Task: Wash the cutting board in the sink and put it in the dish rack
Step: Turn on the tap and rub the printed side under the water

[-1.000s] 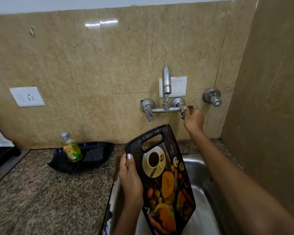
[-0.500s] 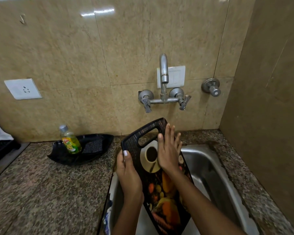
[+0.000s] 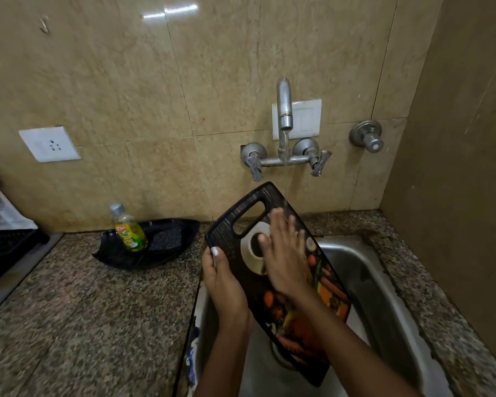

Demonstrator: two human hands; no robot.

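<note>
A dark cutting board (image 3: 232, 224) printed with a coffee cup and food pictures stands tilted over the steel sink (image 3: 384, 296), its handle hole at the top. My left hand (image 3: 222, 279) grips its left edge, thumb on the front. My right hand (image 3: 284, 259) lies flat on the board's face, fingers spread over the cup picture. The wall tap (image 3: 284, 116) is above the board, and a thin stream of water falls from its spout to the board's top. The dish rack (image 3: 3, 247) is a dark shape at the far left edge.
A green dish soap bottle (image 3: 129, 230) stands in a black tray (image 3: 169, 242) with a scrub pad on the granite counter (image 3: 83, 310) left of the sink. A side wall (image 3: 455, 167) closes off the right. A round valve (image 3: 367, 137) sticks out of the tiles.
My right hand left the tap's right handle and came down flat onto the board's face. The left hand has kept its grip on the board's edge.
</note>
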